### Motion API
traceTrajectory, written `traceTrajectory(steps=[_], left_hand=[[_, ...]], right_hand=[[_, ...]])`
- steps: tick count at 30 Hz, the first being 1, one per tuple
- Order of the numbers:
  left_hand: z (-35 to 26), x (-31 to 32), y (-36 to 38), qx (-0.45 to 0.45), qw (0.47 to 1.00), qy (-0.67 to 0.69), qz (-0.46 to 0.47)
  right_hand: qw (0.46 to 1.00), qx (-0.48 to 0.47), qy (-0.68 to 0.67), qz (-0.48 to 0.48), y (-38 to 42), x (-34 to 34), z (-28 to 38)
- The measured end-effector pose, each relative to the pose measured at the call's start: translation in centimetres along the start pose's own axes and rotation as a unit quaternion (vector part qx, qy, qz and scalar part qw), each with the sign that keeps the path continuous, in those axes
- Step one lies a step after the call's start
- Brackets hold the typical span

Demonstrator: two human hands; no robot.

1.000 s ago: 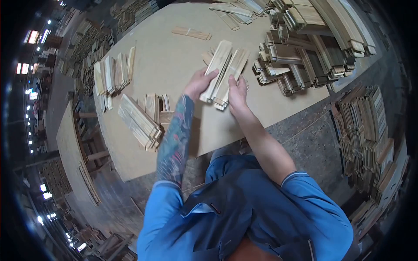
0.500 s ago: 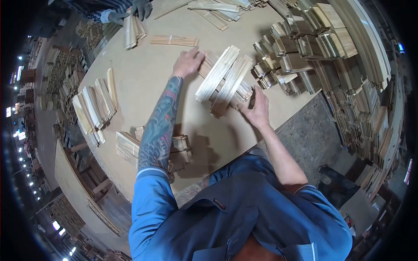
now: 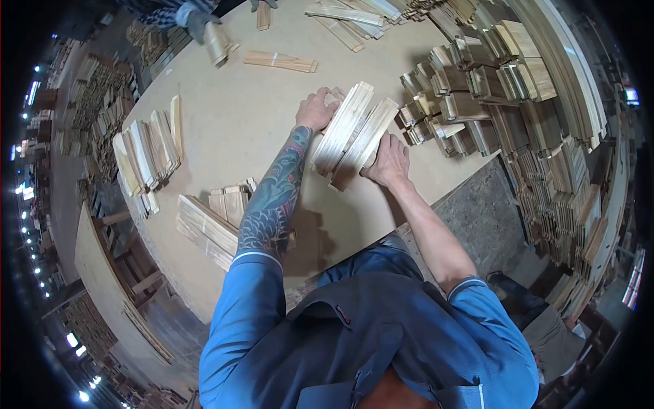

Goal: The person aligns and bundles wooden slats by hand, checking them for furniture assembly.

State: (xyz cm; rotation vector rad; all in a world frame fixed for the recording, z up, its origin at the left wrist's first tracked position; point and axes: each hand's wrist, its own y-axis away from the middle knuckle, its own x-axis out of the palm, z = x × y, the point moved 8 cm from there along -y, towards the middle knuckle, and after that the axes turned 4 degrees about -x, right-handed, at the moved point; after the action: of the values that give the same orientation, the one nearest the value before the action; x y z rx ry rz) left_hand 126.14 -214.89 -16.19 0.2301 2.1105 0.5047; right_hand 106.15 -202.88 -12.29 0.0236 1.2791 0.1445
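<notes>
Timber stacks [image 3: 92, 116] fill the background at far left; a long pale board [image 3: 102, 269] slants below them, apart from the table [image 3: 231, 129]; on the table's left side a row of upright-looking slats [image 3: 148, 153] fans out side by side, their exact lean unclear; at the far edge a co-worker's gloved hand [image 3: 196, 22] meets a small slat bundle [image 3: 219, 46]; nearer the wearer, a thicker bundle [image 3: 204, 228] lies aslant beside shorter slats [image 3: 231, 201], both close to the tattooed left forearm [image 3: 272, 194]; farther off, a flat bundle with a pale band [image 3: 279, 62] lies alone.

At the middle, the left hand [image 3: 316, 111] touches the far left end of the reddish lower slats [image 3: 338, 95]; its fingers are partly hidden, so I cannot tell how firmly its grip closes; across those slats rest two pale bundles, the left bundle [image 3: 344, 126] and the right bundle [image 3: 366, 142], nearly parallel with a narrow gap between; beyond them, loose slats [image 3: 344, 13] overlap at the table's far edge; the right hand [image 3: 390, 161] is just beside the right bundle's near end, fingertips hidden, its grip likewise impossible to tell; further right, a tall slat stack [image 3: 470, 82] crowds the table's side; long boards [image 3: 569, 61] run beyond it.
</notes>
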Motion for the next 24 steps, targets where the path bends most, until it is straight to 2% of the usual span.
traceTrajectory(steps=[2,5,7,9,11,12,13,14,16,18,19,20,21,23,24], left_hand=[[0.1,0.1,0.2,0.0,1.0,0.005,-0.022],[0.3,0.6,0.7,0.017,1.0,0.025,-0.008],[0.5,0.7,1.4,0.008,0.999,0.04,-0.03],[1.0,1.1,1.8,-0.001,0.997,0.05,-0.05],[1.9,0.6,1.8,0.025,0.975,0.194,-0.101],[1.8,0.1,2.7,0.019,0.975,0.194,-0.109],[2.5,-0.8,4.0,-0.001,0.957,0.244,-0.154],[3.3,-1.8,5.4,-0.02,0.935,0.292,-0.199],[3.6,-3.3,12.9,0.005,0.885,0.346,-0.313],[4.8,0.1,21.1,-0.06,0.798,0.486,-0.351],[6.6,3.6,24.8,-0.087,0.754,0.504,-0.413],[6.6,7.7,28.3,-0.163,0.682,0.615,-0.361],[7.5,12.1,30.6,-0.164,0.674,0.635,-0.339],[4.9,19.9,35.3,-0.249,0.55,0.775,-0.185],[3.7,22.6,37.0,-0.269,0.544,0.782,-0.143]], right_hand=[[0.989,0.044,-0.047,0.136,-0.2,1.3,-0.2],[0.99,0.036,-0.06,0.122,0.8,1.4,-0.4],[0.991,0.018,-0.059,0.118,1.1,1.2,0.1],[0.996,0.029,-0.037,0.074,1.3,1.4,0.0],[0.996,0.015,-0.04,0.08,1.0,1.8,-0.4],[0.995,0.016,-0.043,0.091,0.9,1.5,-0.5],[0.993,0.02,-0.048,0.104,1.3,1.4,-0.7],[0.993,0.015,-0.052,0.108,1.8,1.1,-0.9],[0.991,-0.016,-0.069,0.117,3.1,0.9,-2.3],[0.989,-0.047,-0.067,0.121,5.0,0.6,-4.0],[0.988,-0.07,-0.067,0.117,5.9,0.3,-4.8],[0.988,-0.096,-0.058,0.105,6.7,0.3,-5.8],[0.986,-0.108,-0.054,0.112,7.6,0.2,-6.8],[0.974,-0.182,-0.074,0.116,9.4,-0.4,-7.5],[0.966,-0.208,-0.075,0.132,10.2,-0.4,-7.9]])
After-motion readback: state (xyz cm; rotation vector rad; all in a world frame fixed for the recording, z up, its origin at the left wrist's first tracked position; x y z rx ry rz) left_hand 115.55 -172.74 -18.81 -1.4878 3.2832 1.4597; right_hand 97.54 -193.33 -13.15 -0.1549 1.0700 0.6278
